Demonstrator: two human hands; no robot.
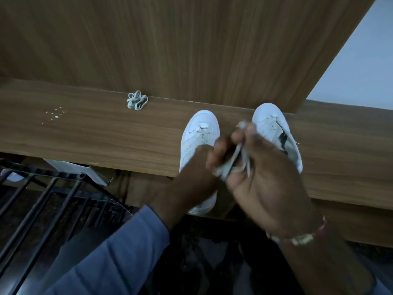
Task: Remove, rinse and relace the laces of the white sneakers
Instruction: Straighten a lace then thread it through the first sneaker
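Observation:
Two white sneakers stand toes-away on a wooden ledge (85, 133). The left sneaker (197, 133) has lace only in its lowest eyelets. The right sneaker (274, 124) shows bare eyelets and an open tongue. A bundled grey-white lace (137, 100) lies alone on the ledge by the back panel. In front of the sneakers, both hands hold a second loose lace (234, 165). My right hand (265, 182) grips its gathered loops in curled fingers, and my left hand (195, 173) pinches the lace at its side. The hands are motion-blurred.
A wooden panel (191, 43) rises behind the ledge, with a pale wall (361, 67) at the right. White specks (55, 114) dot the ledge at the left. Below left stand a black metal rack (42, 199) and a white sheet (80, 169). The floor beneath is dark.

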